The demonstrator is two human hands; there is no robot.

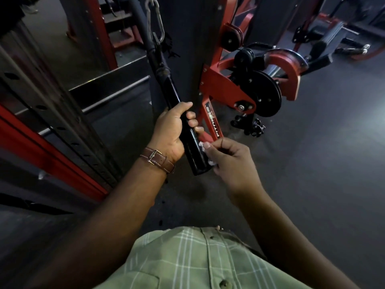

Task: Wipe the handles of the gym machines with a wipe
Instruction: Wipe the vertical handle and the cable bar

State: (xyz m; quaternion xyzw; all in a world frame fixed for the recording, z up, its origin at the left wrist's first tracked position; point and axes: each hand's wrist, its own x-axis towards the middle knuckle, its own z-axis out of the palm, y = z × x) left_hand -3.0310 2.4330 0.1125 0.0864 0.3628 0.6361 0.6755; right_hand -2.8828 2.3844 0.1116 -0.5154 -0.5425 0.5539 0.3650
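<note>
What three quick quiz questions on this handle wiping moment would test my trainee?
1. True or false: the left hand grips the black handle.
2. What do the right hand fingers pinch against the handle's lower end?
3. What hangs the handle: A carabiner, B rope, C chain?

Key: 1 true. 2 A white wipe. 3 A.

White lettering "FITNESS" ran lengthwise along a red frame bar [210,119] at the centre of the frame, partly hidden behind fingers, a small dark label above it stayed too small to read
</note>
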